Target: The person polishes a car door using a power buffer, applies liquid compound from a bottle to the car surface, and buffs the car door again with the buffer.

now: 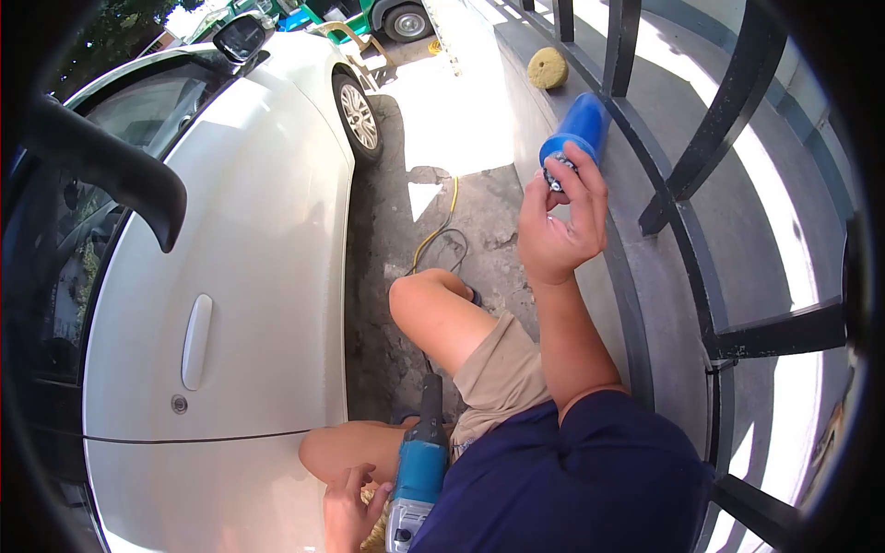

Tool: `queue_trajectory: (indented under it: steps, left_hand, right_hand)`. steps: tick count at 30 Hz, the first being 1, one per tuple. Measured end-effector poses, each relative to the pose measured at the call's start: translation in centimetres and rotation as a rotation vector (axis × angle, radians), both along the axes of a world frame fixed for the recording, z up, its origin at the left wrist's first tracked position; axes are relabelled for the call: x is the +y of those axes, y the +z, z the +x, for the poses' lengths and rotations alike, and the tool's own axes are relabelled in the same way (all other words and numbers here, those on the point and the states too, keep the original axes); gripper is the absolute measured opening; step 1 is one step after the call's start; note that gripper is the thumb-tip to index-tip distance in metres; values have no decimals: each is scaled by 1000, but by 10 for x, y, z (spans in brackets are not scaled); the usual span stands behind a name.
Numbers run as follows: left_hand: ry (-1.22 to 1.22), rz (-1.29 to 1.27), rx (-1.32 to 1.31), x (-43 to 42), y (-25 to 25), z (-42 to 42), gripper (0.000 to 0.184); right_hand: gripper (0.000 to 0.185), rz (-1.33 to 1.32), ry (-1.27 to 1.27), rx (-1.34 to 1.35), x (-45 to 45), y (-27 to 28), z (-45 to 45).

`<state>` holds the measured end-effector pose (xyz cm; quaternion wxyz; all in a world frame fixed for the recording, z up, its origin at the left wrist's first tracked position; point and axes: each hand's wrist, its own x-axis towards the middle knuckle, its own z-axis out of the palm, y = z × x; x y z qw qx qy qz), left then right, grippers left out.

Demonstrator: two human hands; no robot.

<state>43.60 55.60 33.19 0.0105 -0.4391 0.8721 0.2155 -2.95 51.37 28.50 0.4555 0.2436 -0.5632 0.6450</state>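
My right hand (567, 217) is closed around the dark, silvery neck end of a blue plastic bottle (581, 129), beside the railing. The bottle tilts away from me; whether its far end touches the ledge I cannot tell. Across my lap lies a teal and grey power polisher (420, 470), its dark handle end pointing forward. My left hand (348, 507) is low beside the polisher, fingers loosely bent and thumb apart, with nothing seen in it. A yellowish woolly pad (376, 535) shows partly under that hand, mostly hidden.
A white car (249, 249) stands close on the left. On the right runs a black metal railing (687, 249) along a grey ledge. A round yellow pad (548, 68) sits on the ledge. A yellow cord (438, 230) crosses the concrete floor. Behind are a chair (359, 51) and a green vehicle (392, 18).
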Motion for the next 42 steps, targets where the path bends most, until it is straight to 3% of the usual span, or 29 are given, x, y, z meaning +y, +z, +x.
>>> queue_trajectory:
  steps: [6,7,11,17,24,28,29,30,32,33,34,35,38,40,41,42]
  left_hand:
    - [-128,-151,21,-16,-24,7,40]
    - [-130,-133,21,-14,-24,7,39]
    - [-137,-109,40,-17,-25,4,39]
    - [-124,-72,35,-14,-27,7,40]
    - [-38,-44,50,0,-15,5,41]
    - [51,60,28,12,-4,13,44]
    - [63,70,-32,18,3,14,45]
    - [72,83,-91,25,9,18,46]
    - [95,44,-25,42,19,35,46]
    - [159,31,35,51,30,47,46]
    - [216,16,95,59,36,61,45]
    - [453,-40,264,72,29,81,42]
    - [1208,-204,638,132,-28,147,34]
    - [1282,105,499,200,-78,200,40]
    - [1183,99,268,214,-82,180,53]
    - [1154,147,166,229,-91,165,54]
  right_hand:
    - [23,186,-167,-39,1,-33,-33]
    - [20,191,-129,-176,2,-40,-35]
    - [19,127,-100,-286,4,-34,-41]
    - [20,157,-143,-130,-6,-41,-24]
    - [16,194,184,-85,-41,-53,17]
    - [18,483,797,-227,-59,-56,68]
    - [27,716,1050,-313,-63,-62,83]
    - [38,1101,1109,-23,-61,-52,94]
    - [59,1609,1435,321,-63,-76,125]
    - [70,1756,1746,326,-65,-125,151]
    - [76,1813,1903,419,-58,-159,174]
    - [82,1869,2055,512,-50,-186,193]
    - [82,1765,2015,549,-29,-233,232]
    - [77,1697,2109,576,-31,-250,240]
    - [74,1658,2152,592,-34,-253,242]
    - [71,1638,2182,592,-36,-253,242]
